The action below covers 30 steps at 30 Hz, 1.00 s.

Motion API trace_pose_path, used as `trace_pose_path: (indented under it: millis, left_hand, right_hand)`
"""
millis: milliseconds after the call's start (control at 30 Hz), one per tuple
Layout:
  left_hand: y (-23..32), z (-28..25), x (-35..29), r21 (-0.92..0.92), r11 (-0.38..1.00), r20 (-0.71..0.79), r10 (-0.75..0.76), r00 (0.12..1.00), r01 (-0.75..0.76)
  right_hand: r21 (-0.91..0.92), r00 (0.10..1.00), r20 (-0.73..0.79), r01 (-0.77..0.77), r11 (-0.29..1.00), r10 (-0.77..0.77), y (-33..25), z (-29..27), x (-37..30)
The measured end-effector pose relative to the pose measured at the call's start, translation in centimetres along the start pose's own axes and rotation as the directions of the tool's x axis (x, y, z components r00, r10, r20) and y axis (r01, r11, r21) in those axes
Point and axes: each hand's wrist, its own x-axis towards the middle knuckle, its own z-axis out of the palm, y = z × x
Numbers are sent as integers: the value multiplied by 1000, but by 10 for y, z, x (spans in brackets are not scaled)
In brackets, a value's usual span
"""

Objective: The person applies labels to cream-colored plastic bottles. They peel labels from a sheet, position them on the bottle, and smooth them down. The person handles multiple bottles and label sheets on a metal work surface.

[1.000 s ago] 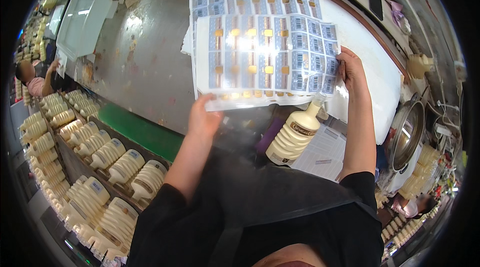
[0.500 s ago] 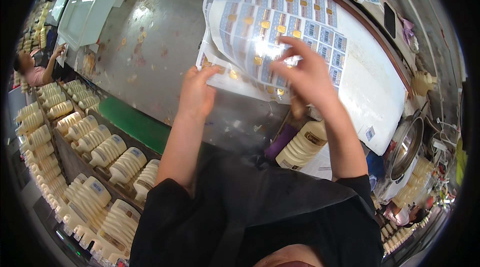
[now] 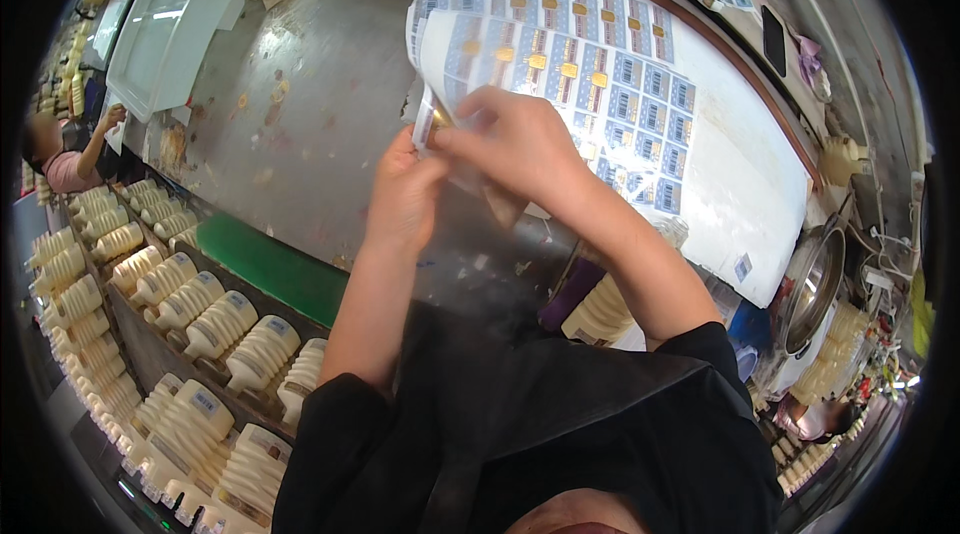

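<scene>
A sheet of blue-and-white labels with gold patches and barcodes [image 3: 570, 69] lies on the white board, its near-left part lifted and curling. My left hand [image 3: 400, 196] is closed on the curled corner of the sheet. Close beside it, my right hand [image 3: 525, 146] has its fingers pinched at the same corner, by a gold-patched label [image 3: 435, 124]. Whether that label is loose from the backing I cannot tell. Below my right forearm, a cream ribbed bottle [image 3: 600, 312] lies tilted next to a purple thing [image 3: 560, 302].
Cream ribbed bottles [image 3: 222, 324] fill the racks on the left, beside a green strip [image 3: 270, 264]. A translucent tub [image 3: 165, 39] stands at the back left of the grey table [image 3: 300, 114]. A phone [image 3: 774, 41] lies right of the board [image 3: 740, 164]. Another person [image 3: 75, 154] is far left.
My right hand has swung left and down from above the labels to meet my left hand at the sheet's corner. The corner is now bent up between them.
</scene>
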Motion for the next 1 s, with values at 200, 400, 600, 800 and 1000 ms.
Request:
trace_pose_path:
  millis: [200, 400, 600, 800, 1000]
  left_hand:
    - [-3, -21, -7, 37, 999, -62, 9, 998, -7]
    - [-12, -19, -31, 593, 805, -373, 280, 885, -5]
    - [-27, 60, -14, 803, 446, 184, 445, 876, -395]
    - [-41, 87, 18, 795, 424, 191, 504, 842, -434]
    - [-43, 75, 11, 785, 209, 446, 463, 766, -584]
  right_hand:
    - [247, 989, -7, -142, 959, 149, 35, -26, 25]
    - [738, 940, 2, -231, 633, 341, 55, -84, -4]
    - [579, 952, 9, -255, 775, 306, 35, -77, -39]
    - [-124, 891, -256, 354, 927, -375, 39, -77, -31]
    - [-692, 703, -157, 423, 586, -693, 37, -102, -15]
